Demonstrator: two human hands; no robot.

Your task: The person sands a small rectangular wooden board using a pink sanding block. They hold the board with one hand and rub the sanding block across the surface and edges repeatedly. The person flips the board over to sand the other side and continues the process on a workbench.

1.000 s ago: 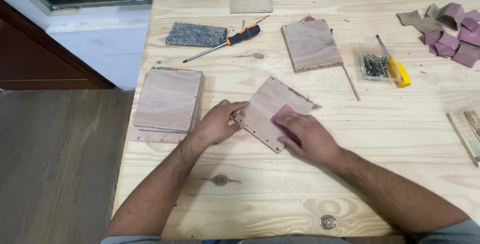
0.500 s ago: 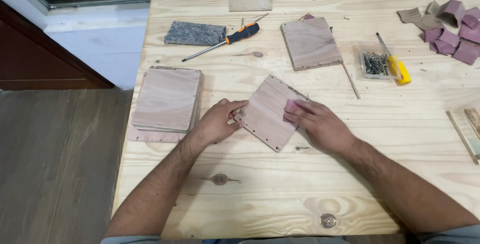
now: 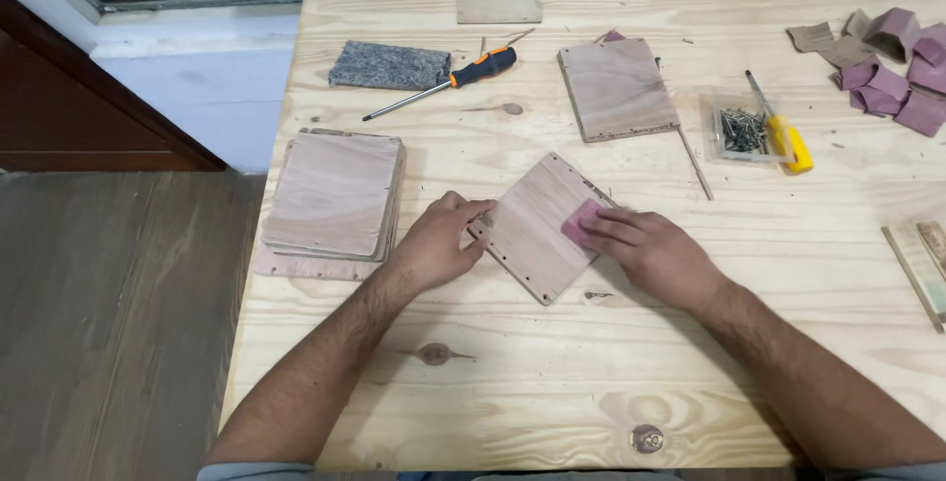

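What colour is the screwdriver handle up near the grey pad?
Orange and black, on the screwdriver; the head camera shows it clearly.

Stack of wooden panels (image 3: pixel 333 197) at the bench (image 3: pixel 512 392) left edge. Beyond the stack: grey felt block (image 3: pixel 388 66), orange-handled screwdriver (image 3: pixel 443 82). Right of the screwdriver: single panel (image 3: pixel 617 89), clear tray of screws (image 3: pixel 741 129), purple sandpaper scraps (image 3: pixel 892 72).

Panel stack (image 3: pixel 333 197) lies left of board (image 3: pixel 532 230).
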